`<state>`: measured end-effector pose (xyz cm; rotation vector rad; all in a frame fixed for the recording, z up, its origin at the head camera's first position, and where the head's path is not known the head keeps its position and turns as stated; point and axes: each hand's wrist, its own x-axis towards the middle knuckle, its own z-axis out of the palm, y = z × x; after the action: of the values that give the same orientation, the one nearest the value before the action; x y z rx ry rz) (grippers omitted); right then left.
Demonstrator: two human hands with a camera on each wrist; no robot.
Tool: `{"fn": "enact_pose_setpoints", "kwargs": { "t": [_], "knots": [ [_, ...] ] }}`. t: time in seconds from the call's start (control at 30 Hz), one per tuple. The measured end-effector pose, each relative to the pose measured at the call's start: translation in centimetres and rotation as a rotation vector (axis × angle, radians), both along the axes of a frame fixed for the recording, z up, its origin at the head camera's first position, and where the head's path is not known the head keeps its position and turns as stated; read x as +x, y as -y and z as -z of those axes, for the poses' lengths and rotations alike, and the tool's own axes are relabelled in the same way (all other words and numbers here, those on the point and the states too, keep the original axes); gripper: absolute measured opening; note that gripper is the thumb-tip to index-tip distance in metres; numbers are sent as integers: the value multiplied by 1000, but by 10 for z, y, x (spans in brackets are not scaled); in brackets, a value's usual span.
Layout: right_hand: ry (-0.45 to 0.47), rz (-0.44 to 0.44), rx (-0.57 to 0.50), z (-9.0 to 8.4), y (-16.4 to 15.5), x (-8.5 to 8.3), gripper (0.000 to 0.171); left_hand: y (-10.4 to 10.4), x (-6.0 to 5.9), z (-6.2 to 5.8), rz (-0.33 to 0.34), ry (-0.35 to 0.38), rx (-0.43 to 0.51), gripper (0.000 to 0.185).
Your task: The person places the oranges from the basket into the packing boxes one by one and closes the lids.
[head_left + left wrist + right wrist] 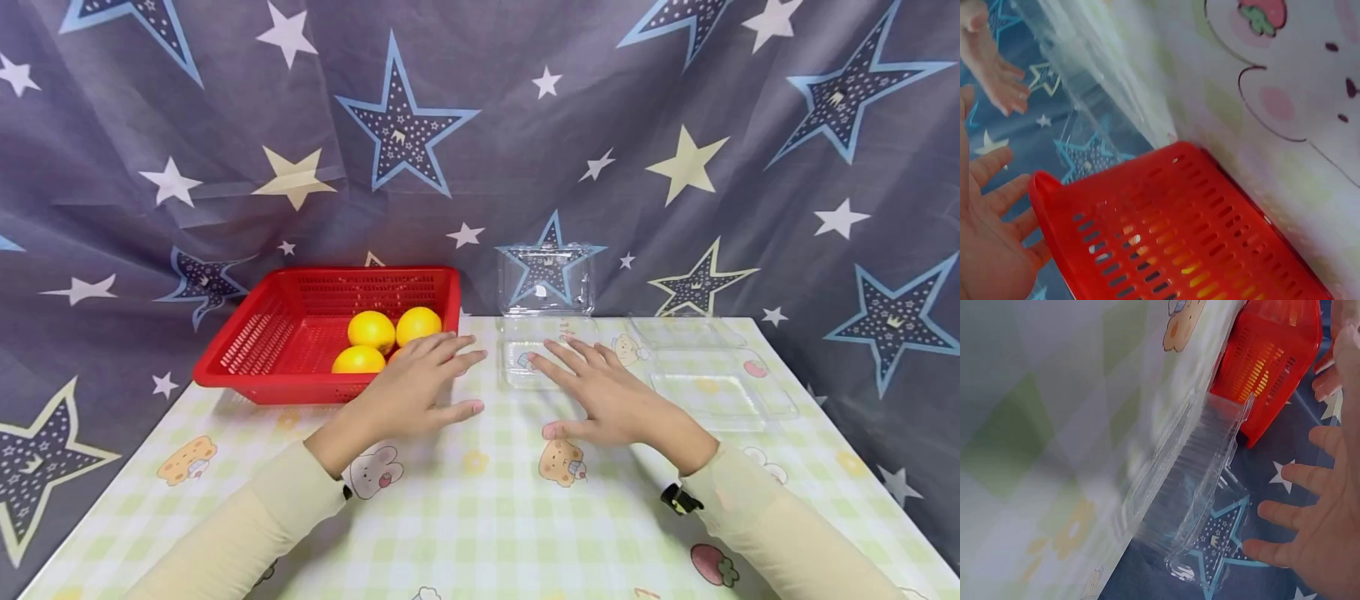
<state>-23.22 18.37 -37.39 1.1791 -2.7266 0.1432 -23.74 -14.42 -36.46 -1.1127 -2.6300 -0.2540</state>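
The head view is bright and evenly lit, with soft light from above and in front; colours are saturated and nothing is blown out. Faint, soft-edged shadows lie under the hands (517, 392) on the desk (480, 517) and beside the red basket (247, 367). The clear plastic box (546, 279) catches small white glints. Straight lines bow slightly toward the edges of this wide picture, yet focus holds across it. Both wrist views are softer: the desk print is smeared and out of focus in the right wrist view, the left wrist view looks hazy and washed out, and the nearby fingers are blurred.
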Motion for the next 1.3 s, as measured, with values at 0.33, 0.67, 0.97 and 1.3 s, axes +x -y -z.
{"fn": "enact_pose_setpoints", "kwargs": {
  "t": [0.33,0.67,0.97,1.3],
  "knots": [
    [44,93,-57,1,-12,-15,83,19,-13,-1,-98,69,132,63],
    [63,172,-144,4,-21,-33,71,31,-20,-1,-150,123,254,58],
    [94,290,-186,8,-25,-56,68,23,-27,-4,-204,137,305,53],
    [188,423,-279,10,-27,-80,72,39,-40,-3,-358,136,424,49]
  ]
}}
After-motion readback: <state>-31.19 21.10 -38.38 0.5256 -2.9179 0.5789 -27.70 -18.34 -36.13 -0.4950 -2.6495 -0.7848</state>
